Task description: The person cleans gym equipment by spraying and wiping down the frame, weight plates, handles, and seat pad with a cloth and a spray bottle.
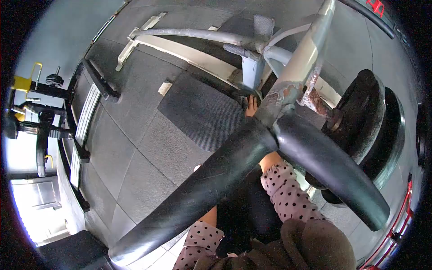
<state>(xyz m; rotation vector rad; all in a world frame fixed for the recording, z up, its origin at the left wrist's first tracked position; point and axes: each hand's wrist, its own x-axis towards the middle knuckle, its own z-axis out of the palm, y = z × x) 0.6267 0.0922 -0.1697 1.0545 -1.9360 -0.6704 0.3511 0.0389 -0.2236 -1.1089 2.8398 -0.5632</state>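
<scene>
My right hand (252, 107) reaches under the machine's frame, its fingers stretched out against the foot of a grey-blue upright post (252, 74). A dark patch beside the fingers is too dim to name. Two black padded arms (193, 198) of the machine cross in front of me and cover part of my right forearm. My left hand is hidden behind the left padded arm; only the left wrist (209, 217) shows below it. A small pale spot peeks out above that pad, too small to identify. Left of my right hand lies a dark textured footplate (202, 110).
Black weight plates (366, 121) hang on a rusty peg at the right. A worn metal beam (299, 63) rises from the pads. Cream floor rails (189, 56) run behind. A rack with yellow parts (22, 84) stands left; a black bench pad (74, 252) sits lower left.
</scene>
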